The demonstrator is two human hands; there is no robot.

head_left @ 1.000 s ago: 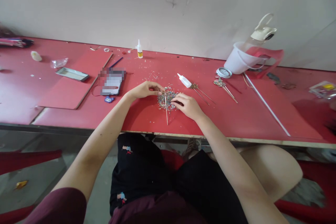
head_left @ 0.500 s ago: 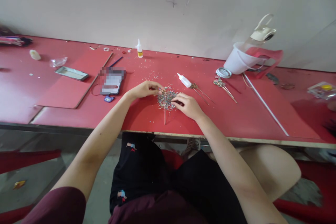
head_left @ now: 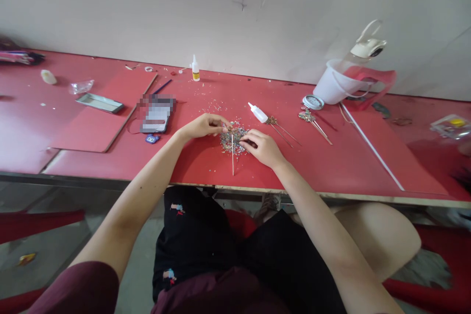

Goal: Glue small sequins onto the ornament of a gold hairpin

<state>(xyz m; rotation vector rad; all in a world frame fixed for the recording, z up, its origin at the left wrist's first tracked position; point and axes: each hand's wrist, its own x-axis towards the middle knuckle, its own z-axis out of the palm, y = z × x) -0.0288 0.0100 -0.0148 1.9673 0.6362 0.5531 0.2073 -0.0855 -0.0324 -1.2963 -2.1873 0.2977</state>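
My left hand (head_left: 209, 125) pinches the ornate top of a metal hairpin (head_left: 232, 154), whose long prong points toward the table's front edge. Under it lies a pile of small, shiny multicoloured chips (head_left: 235, 146). At the pile's right side my right hand (head_left: 260, 146) has thumb and fingers closed together near the hairpin; what they hold, if anything, is too small to make out. Just beyond this hand are a white glue bottle (head_left: 258, 113) lying on its side and another hairpin (head_left: 281, 130) with two prongs. Farther right rests a chip-covered hairpin (head_left: 312, 122).
A phone (head_left: 158, 114) with a small blue charm (head_left: 152, 139) and a shallow tray (head_left: 99, 103) lie to the left. An upright glue bottle (head_left: 195, 69) stands near the wall. On the right are a white bucket (head_left: 331, 83), a round lid-like object (head_left: 313, 102) and a red board (head_left: 397, 147).
The hairpin's prong has swung very slightly to the right. Both hands stay almost in place, still closed over the chips.
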